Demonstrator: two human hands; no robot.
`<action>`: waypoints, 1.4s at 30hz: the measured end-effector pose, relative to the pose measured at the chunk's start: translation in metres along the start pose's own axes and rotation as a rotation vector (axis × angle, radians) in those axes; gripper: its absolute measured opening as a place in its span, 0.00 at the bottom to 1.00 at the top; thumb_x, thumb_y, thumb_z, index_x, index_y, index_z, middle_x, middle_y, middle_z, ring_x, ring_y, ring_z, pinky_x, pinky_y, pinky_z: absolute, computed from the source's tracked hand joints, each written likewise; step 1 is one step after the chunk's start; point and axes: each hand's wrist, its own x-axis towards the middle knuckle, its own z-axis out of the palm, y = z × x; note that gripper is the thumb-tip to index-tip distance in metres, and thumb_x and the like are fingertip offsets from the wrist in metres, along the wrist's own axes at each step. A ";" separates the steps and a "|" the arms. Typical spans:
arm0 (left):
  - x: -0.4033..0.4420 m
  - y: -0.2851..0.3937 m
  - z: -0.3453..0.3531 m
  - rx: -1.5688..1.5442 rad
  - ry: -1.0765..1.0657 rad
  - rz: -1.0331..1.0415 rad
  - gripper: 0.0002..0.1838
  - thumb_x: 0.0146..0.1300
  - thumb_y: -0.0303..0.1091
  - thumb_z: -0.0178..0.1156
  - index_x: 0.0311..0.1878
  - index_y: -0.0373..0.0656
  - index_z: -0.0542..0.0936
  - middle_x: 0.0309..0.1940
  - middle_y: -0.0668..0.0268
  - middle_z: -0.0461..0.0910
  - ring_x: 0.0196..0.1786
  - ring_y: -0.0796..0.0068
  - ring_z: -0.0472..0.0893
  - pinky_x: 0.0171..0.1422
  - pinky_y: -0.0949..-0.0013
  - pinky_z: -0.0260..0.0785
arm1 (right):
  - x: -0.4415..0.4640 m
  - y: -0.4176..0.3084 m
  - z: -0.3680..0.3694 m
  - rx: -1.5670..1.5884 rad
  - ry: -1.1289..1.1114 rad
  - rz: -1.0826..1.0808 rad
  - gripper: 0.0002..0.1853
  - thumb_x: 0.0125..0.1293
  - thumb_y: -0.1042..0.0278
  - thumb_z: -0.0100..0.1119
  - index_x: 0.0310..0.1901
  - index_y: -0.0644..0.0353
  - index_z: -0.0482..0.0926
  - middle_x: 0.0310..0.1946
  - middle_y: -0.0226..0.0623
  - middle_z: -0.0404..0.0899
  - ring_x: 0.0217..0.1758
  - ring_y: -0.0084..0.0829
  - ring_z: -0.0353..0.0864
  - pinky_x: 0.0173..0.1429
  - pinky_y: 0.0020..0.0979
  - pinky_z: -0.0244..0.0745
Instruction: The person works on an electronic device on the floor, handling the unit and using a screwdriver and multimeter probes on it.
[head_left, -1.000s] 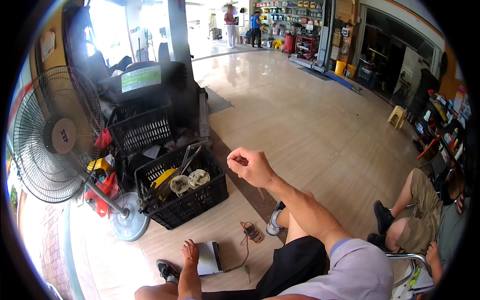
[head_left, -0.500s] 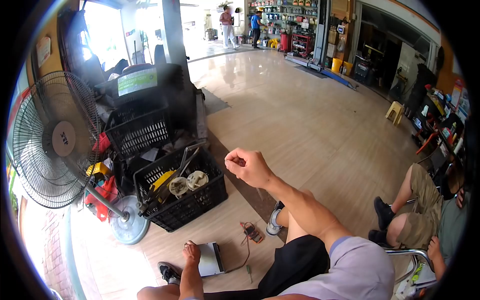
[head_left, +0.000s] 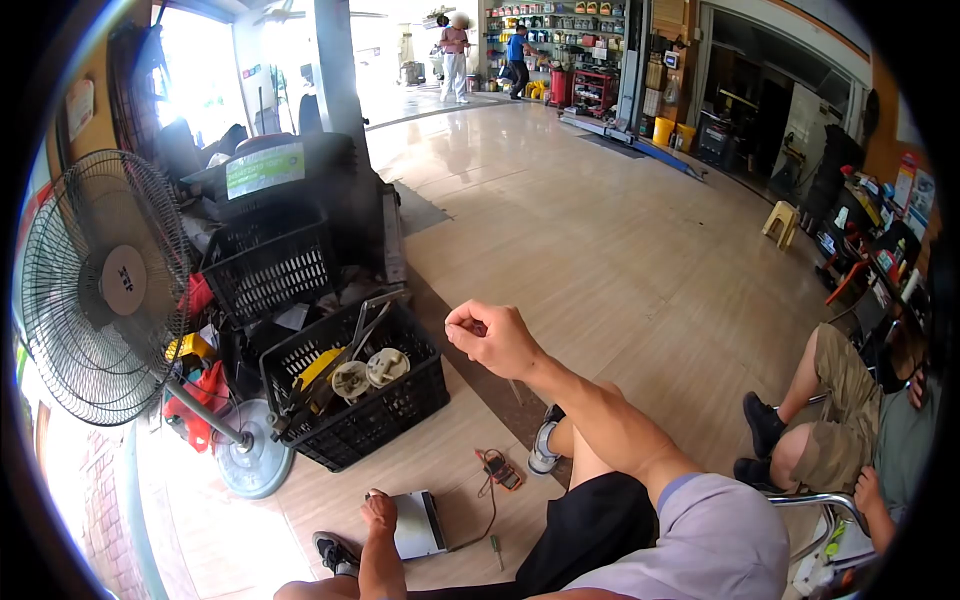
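My right hand (head_left: 492, 335) is raised in front of me above the floor, its fingers curled together in a pinch. Whether anything small sits in it I cannot make out. Low down, my left hand (head_left: 379, 511) is closed at the left edge of a flat silver metal box (head_left: 418, 524) on the floor. What its fingers grip is hidden. A cable runs from the box's lower right side towards an orange and black multimeter (head_left: 501, 469). A green-handled screwdriver (head_left: 496, 551) lies on the tiles right of the box.
A black plastic crate (head_left: 360, 430) with round parts and metal pieces stands ahead, left of my right hand. A standing fan (head_left: 123, 280) is at the left. A seated person's legs (head_left: 830, 430) are at the right. Two people stand far back near shelves (head_left: 560, 30).
The view has shifted slightly, so the crate and fan sit a little further left and lower. Both hands keep nearly the same pose.
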 end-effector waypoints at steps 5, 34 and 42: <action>0.005 -0.002 0.012 0.038 0.074 -0.006 0.09 0.71 0.35 0.53 0.44 0.42 0.80 0.40 0.58 0.89 0.43 0.59 0.90 0.45 0.57 0.83 | 0.000 0.001 0.001 0.009 -0.004 -0.002 0.09 0.71 0.69 0.66 0.43 0.67 0.83 0.29 0.28 0.84 0.26 0.14 0.77 0.30 0.21 0.73; -0.028 -0.010 -0.002 -0.071 0.198 0.121 0.09 0.71 0.33 0.48 0.47 0.39 0.74 0.45 0.50 0.82 0.46 0.49 0.86 0.48 0.51 0.80 | 0.001 0.004 0.004 0.003 -0.001 -0.060 0.08 0.70 0.70 0.67 0.43 0.67 0.83 0.29 0.27 0.84 0.27 0.14 0.77 0.32 0.22 0.74; -0.016 -0.006 0.002 -0.012 0.112 0.119 0.12 0.64 0.28 0.57 0.50 0.37 0.75 0.48 0.51 0.79 0.51 0.50 0.84 0.53 0.51 0.80 | 0.000 0.003 0.007 0.017 -0.011 -0.041 0.08 0.70 0.70 0.67 0.43 0.66 0.83 0.29 0.28 0.84 0.28 0.14 0.77 0.32 0.22 0.74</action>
